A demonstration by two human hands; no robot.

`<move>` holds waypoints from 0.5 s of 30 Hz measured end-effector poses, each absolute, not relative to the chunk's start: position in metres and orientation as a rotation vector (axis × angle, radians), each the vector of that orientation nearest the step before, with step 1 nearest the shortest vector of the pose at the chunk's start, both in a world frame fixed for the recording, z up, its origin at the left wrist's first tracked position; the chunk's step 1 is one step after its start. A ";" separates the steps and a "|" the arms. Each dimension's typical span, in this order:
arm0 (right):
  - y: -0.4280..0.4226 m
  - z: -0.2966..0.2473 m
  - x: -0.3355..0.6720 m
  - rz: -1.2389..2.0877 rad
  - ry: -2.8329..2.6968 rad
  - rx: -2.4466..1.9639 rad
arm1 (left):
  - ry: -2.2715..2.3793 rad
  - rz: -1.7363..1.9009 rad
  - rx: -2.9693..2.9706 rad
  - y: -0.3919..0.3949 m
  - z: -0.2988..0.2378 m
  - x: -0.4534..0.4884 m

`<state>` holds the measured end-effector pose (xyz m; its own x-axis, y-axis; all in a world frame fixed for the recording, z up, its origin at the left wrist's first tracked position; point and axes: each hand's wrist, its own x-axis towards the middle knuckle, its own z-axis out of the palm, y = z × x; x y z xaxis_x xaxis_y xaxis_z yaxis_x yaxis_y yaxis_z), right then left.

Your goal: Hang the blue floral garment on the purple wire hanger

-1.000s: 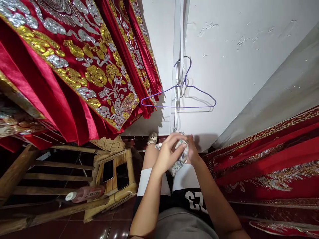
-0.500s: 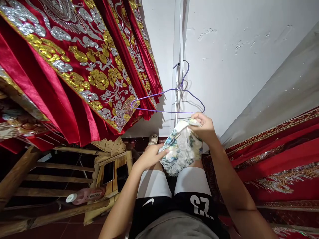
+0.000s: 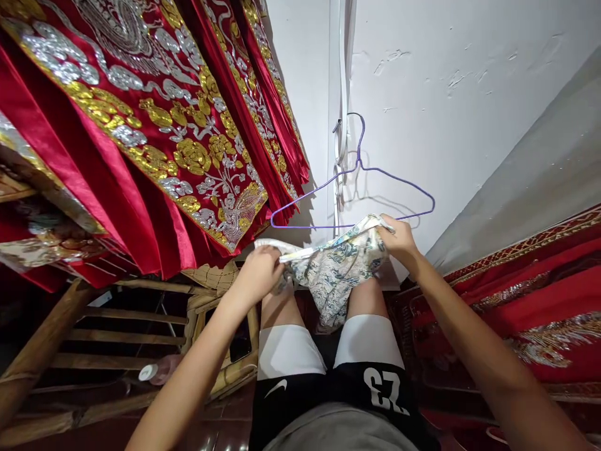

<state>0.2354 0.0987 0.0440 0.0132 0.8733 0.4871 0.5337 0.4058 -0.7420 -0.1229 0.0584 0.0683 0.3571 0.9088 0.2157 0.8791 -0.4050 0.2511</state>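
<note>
A pale patterned cloth [image 3: 335, 269] with blue-green print is stretched between my two hands above my knees. My left hand [image 3: 259, 273] is closed on its left end, near a white edge of the fabric. My right hand [image 3: 399, 241] pinches its upper right corner. The cloth sags in the middle and hangs between my legs. Just behind it a purple wire hanger [image 3: 357, 188] hangs on the white wall [image 3: 446, 94]; my right hand is close under its lower bar.
Red garments with gold and silver embroidery [image 3: 154, 138] hang at the left. More red embroidered fabric [image 3: 526, 313] lies at the right. A wooden stool [image 3: 220, 338] with two phones stands by my left leg, with a pink bottle [image 3: 159, 371] beside it.
The cloth was bunched in both hands at my knees; now my hands have risen and moved apart, spreading it out. The hanger has swung slightly.
</note>
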 end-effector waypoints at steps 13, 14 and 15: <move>0.053 0.067 0.224 0.487 -1.803 -1.353 | 1.132 1.290 2.379 0.107 0.148 -0.062; 0.048 0.066 0.226 0.470 -1.793 -1.325 | 1.114 1.320 2.329 0.113 0.146 -0.061; 0.045 0.066 0.230 0.440 -1.740 -1.302 | 1.099 1.339 2.301 0.118 0.144 -0.062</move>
